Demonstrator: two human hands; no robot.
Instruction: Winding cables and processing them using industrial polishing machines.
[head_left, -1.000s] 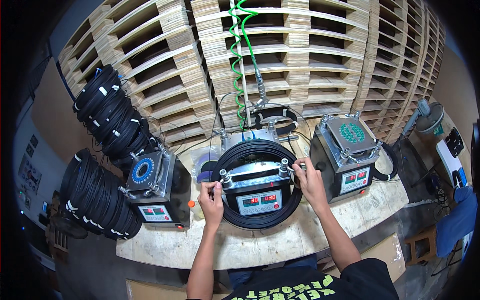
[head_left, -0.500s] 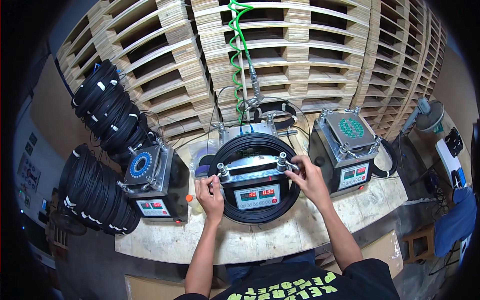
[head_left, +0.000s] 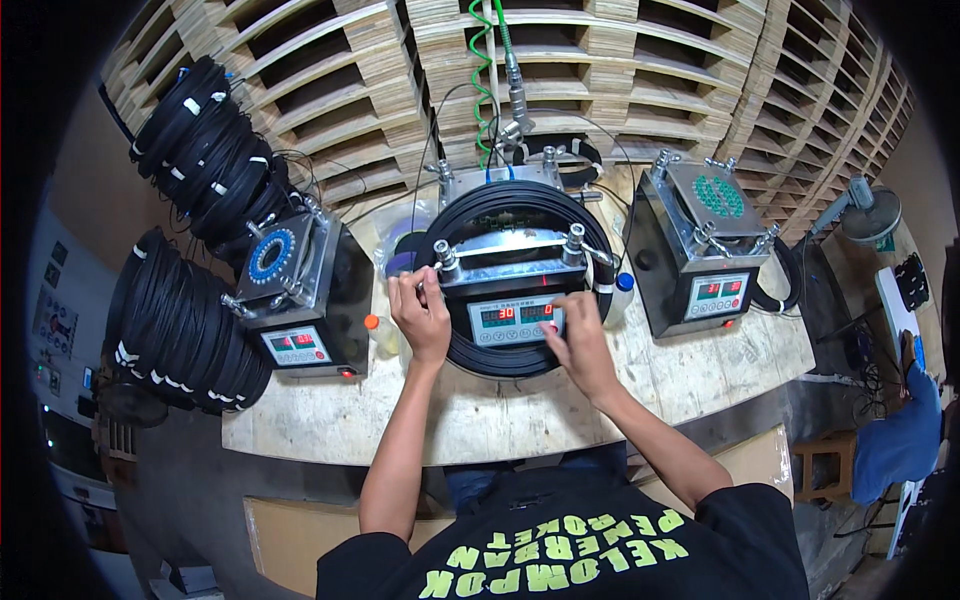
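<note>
Both hands (head_left: 420, 318) at machine's (head_left: 512, 290) front edge

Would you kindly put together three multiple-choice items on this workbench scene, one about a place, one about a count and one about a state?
1. Where is the right hand?
A. on the front panel of the middle machine
B. on the right machine
C. on the wooden pallets

2. How many box-shaped machines with lit displays stand on the bench?
A. one
B. two
C. three

3. What is the state of the left hand?
A. resting flat on the bench
B. raised at the middle machine's left side by the black cable coil
C. gripping a hammer

Answers:
1 A, its fingers lie at the display panel.
2 C, left, middle and right units show.
3 B, fingers touch there.
</note>
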